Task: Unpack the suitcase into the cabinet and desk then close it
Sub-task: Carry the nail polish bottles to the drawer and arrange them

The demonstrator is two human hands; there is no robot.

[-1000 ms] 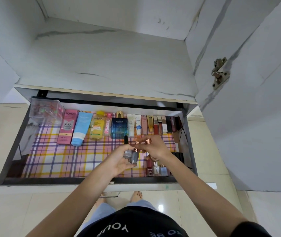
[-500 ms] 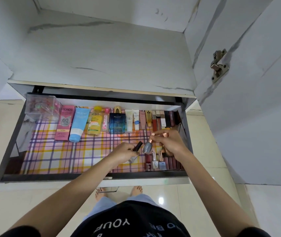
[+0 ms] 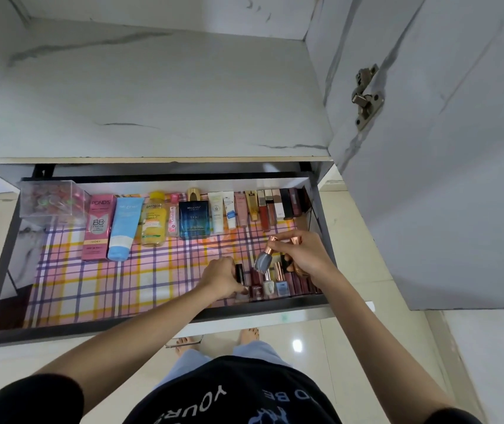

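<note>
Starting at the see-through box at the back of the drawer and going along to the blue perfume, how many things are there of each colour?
Clear: 1, the box
Pink: 2, the Pond's carton and the little bottle
Blue: 2, the tube and the perfume bottle
Yellow: 1, the Garnier bottle
Total: 6

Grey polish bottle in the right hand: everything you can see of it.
The grey polish bottle is small, with a rounded, glossy, glass-like blue-grey body and a tall copper cap, which is on. It hangs tilted, cap up and to the right, over the row of polish bottles at the drawer's front right. The right hand pinches its cap; nothing else clearly touches it.
</note>
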